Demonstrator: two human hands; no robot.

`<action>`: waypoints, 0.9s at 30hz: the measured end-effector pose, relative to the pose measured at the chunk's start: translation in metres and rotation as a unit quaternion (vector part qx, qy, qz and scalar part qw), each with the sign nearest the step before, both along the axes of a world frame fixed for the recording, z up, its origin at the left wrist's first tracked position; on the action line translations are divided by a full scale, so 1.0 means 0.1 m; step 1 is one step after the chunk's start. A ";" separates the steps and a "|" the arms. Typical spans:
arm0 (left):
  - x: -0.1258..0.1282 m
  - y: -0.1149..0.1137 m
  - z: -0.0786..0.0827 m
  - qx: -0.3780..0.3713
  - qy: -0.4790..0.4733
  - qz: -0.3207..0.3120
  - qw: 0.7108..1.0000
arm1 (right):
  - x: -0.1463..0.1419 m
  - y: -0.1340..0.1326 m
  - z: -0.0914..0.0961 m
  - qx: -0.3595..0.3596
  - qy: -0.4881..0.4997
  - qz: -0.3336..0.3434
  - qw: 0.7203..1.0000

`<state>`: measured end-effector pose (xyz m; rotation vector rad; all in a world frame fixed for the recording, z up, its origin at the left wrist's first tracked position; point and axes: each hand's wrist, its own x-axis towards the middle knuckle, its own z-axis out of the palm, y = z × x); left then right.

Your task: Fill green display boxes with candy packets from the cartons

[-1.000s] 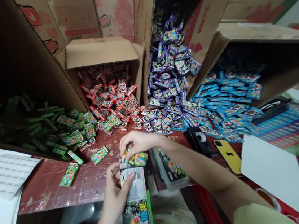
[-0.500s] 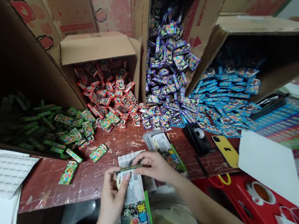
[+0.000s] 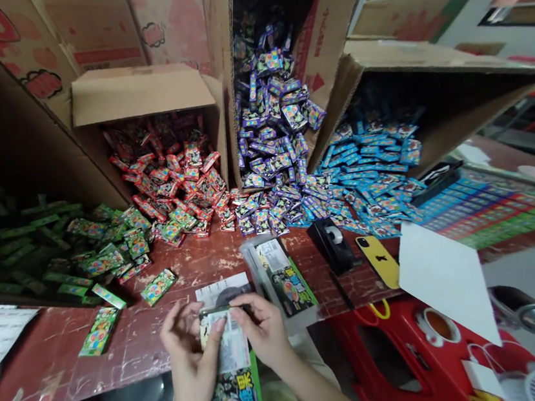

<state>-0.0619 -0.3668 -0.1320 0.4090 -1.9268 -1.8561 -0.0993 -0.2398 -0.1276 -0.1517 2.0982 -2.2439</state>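
Your left hand [image 3: 188,347] clasps the black-and-green box [image 3: 233,393], thumb on top; its long axis runs from above the desk's [image 3: 132,334] near edge toward you; your right hand [image 3: 264,331] pinches the far end.

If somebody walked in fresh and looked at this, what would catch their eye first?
Probably the bands of colour spilling from open cartons onto the tabletop: green packets at the left, then red packets, purple packets and blue packets toward the right. Next, low in the middle, the left hand and right hand holding a dark, green-edged box. The yellow phone also stands out, right of the hands beside a white sheet.
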 end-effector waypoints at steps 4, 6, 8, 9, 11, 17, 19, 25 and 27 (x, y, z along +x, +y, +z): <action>0.04 0.04 0.00 0.000 -0.051 -0.023 0.998 | -0.04 -0.04 0.05 0.008 0.068 -0.016 0.997; 0.05 0.03 0.01 -0.025 -0.036 -0.034 0.998 | -0.05 -0.08 0.05 0.014 0.088 -0.022 0.996; 0.07 0.03 0.00 -0.043 -0.007 -0.017 0.999 | -0.05 -0.10 0.02 0.012 0.070 -0.027 0.997; 0.08 0.03 -0.01 -0.042 0.000 -0.004 0.999 | -0.05 -0.11 0.00 0.004 0.047 -0.027 0.999; 0.09 0.03 -0.01 -0.029 -0.013 0.010 0.999 | -0.06 -0.11 -0.05 -0.018 -0.008 -0.025 0.999; 0.02 -0.03 0.05 -0.069 -0.087 -0.080 0.991 | -0.05 -0.08 -0.08 -0.047 -0.032 -0.015 0.998; -0.03 -0.05 0.06 -0.120 -0.070 -0.097 0.986 | -0.05 -0.09 -0.07 -0.074 -0.022 -0.022 0.997; -0.09 -0.03 0.16 -0.050 0.039 -0.072 0.995 | -0.07 -0.01 0.00 -0.082 0.024 0.011 0.996; -0.08 -0.06 0.29 -0.072 0.009 -0.111 0.991 | -0.10 0.06 0.06 -0.072 0.020 0.047 0.996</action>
